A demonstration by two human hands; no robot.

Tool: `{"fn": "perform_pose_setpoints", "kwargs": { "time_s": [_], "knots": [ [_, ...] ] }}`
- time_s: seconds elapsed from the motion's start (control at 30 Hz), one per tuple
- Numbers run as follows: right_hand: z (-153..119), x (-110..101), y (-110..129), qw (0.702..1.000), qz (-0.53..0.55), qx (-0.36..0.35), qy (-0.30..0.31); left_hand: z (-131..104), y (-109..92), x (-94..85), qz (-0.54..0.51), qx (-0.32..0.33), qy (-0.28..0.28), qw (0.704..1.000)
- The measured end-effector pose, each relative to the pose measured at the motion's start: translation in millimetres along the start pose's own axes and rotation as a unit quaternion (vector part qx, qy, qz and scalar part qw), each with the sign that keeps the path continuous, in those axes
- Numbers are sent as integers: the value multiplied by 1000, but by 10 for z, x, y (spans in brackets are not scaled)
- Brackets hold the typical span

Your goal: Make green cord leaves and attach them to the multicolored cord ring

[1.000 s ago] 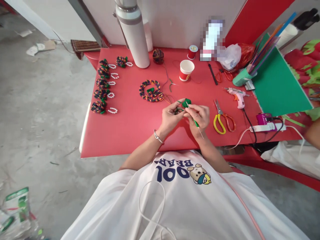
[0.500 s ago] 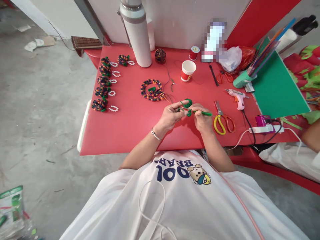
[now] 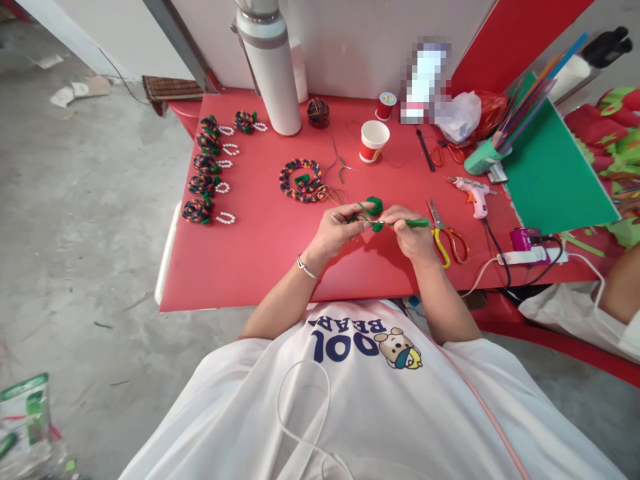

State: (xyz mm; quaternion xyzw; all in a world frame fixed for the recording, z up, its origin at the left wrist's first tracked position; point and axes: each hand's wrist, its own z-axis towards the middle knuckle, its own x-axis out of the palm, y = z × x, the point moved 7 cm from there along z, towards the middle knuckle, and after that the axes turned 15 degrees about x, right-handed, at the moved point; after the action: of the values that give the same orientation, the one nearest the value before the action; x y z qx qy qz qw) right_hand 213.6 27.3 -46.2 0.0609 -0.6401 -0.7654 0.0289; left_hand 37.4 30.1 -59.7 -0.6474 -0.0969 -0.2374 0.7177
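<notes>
Green crochet piece (image 3: 377, 227), small and bumpy, is being pinched by the left hand (image 3: 339, 230) above a red table (image 3: 240, 267), one green-handled hook (image 3: 418, 224) being gripped by the right hand (image 3: 411, 237); beyond, one braided coil (image 3: 306, 189), six multicoloured rosettes (image 3: 197, 211) and six bead loops (image 3: 225, 164) are being supported.

The green-handled crochet hook (image 3: 417, 223), steeply slanted a second ago, now lies nearly level; the right hand (image 3: 409, 233) has shifted right, partly hiding the scissors' yellow handle (image 3: 443, 249).
</notes>
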Motion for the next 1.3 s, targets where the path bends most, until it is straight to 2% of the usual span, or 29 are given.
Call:
{"fn": "perform_pose_setpoints", "kwargs": {
  "time_s": [0.37,0.57,0.87,1.13,1.3],
  "knots": [
    [-18,-16,285,998,-51,-15,39,30,6,-58,1,26,-26,999],
    [-20,5,408,993,-101,-40,40,27,-41,-76,15,22,-54,998],
    [-53,62,543,984,-158,-82,28,34,-46,-94,29,51,-51,997],
    [-144,152,665,962,-242,-127,9,36,-15,-125,29,80,-57,995],
    [-265,233,531,933,-320,-160,-37,19,-27,-47,-18,63,-64,996]
  ]
}}
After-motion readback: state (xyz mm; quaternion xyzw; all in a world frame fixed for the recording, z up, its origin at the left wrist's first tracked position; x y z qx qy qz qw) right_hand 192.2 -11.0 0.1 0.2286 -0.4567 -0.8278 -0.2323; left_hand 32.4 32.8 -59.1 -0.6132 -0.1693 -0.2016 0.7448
